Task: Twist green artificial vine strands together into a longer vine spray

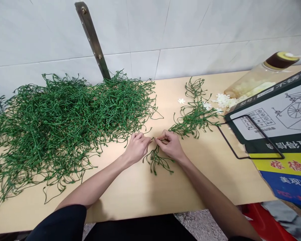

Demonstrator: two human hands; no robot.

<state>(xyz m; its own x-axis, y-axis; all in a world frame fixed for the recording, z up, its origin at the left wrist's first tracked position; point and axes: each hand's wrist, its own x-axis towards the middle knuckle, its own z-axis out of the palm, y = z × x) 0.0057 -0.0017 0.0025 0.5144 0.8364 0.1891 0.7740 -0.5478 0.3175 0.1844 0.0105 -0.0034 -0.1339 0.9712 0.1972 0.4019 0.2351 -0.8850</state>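
My left hand (138,146) and my right hand (169,144) face each other above the middle of the table, thumbs and fingertips pinched. Between them runs a thin green artificial stem, its small tip showing at the left fingertips. Just below my hands lies a small bunch of green stems (158,160), its upper part partly hidden by my fingers. A large tangled heap of green stems (72,110) spreads to the left of my left hand. Beyond my right hand rests a smaller pile of the same stems (195,115).
White flower pieces (224,100) lie near a clear bottle with a brown-and-yellow cap (261,75) at the back right. A printed cardboard box (286,117) and a black wire frame (230,144) occupy the right side. A metal bar (94,40) leans against the tiled wall.
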